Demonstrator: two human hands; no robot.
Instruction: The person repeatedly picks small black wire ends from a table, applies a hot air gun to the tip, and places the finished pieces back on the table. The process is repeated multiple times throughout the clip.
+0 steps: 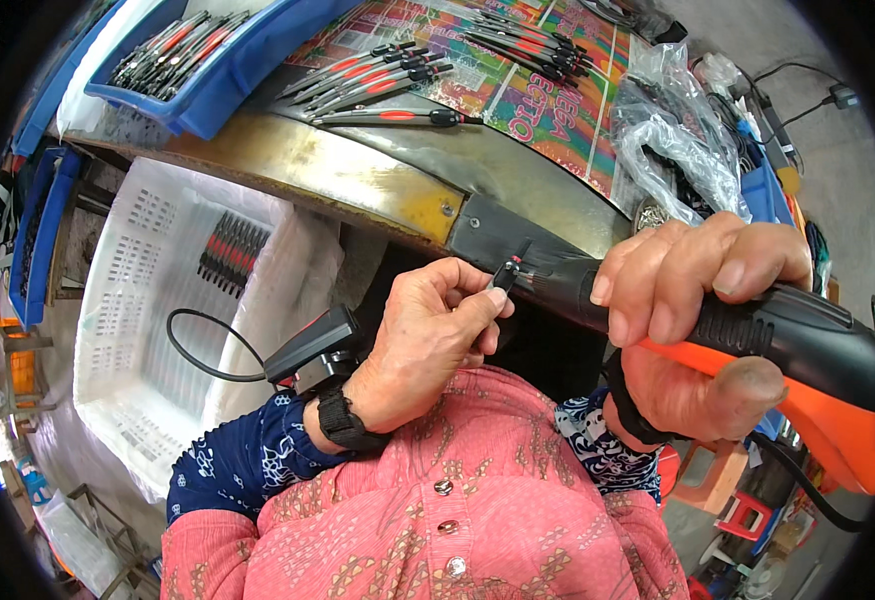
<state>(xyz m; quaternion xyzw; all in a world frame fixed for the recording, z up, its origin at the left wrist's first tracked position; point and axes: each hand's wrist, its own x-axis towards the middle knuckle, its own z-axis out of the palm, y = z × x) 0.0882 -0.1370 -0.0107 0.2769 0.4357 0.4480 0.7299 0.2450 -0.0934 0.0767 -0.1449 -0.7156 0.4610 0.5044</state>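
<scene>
Black part (503, 275): just before table (312, 165) edge, near nose of tool (807, 335) | crate (117, 330): at left, pens (234, 255) inside | left hand (427, 322): pinching part, thumb against fingers | right hand (697, 320): wrapped round tool

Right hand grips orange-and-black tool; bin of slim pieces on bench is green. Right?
Not green: the head view shows the bin of slim pieces on the bench is blue. The right hand does grip the orange-and-black tool.

Room over benchtop (542, 180), tool (807, 335) right, pens (382, 78) beyond
</scene>
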